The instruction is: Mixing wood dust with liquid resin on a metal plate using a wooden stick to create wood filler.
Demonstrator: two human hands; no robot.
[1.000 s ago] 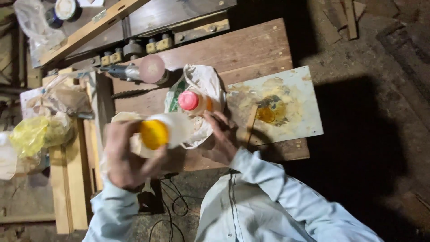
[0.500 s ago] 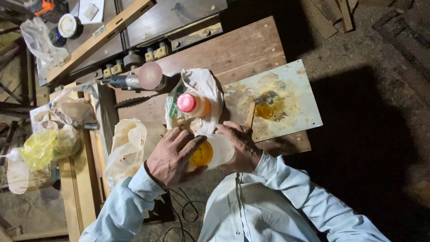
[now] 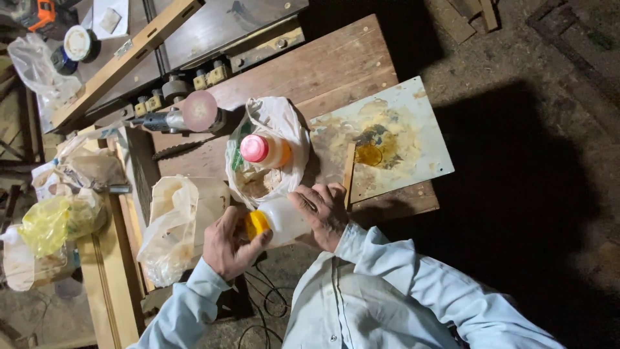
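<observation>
right hand (image 3: 323, 210) wraps the white bottle (image 3: 287, 220), left hand (image 3: 229, 244) fingers pinch its yellow cap (image 3: 257, 224); tipped sideways, it could spill once loosened.

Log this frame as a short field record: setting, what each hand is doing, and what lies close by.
setting: wooden workbench in a dim workshop, seen from above
left hand: fingers on the yellow cap of a translucent white plastic bottle
right hand: wrapped around the bottle's body
bottle pose: lying roughly level, above the bench edge
nearby: pink-capped bottle in an open white plastic bag; stained pale board with a thin wooden stick
</observation>
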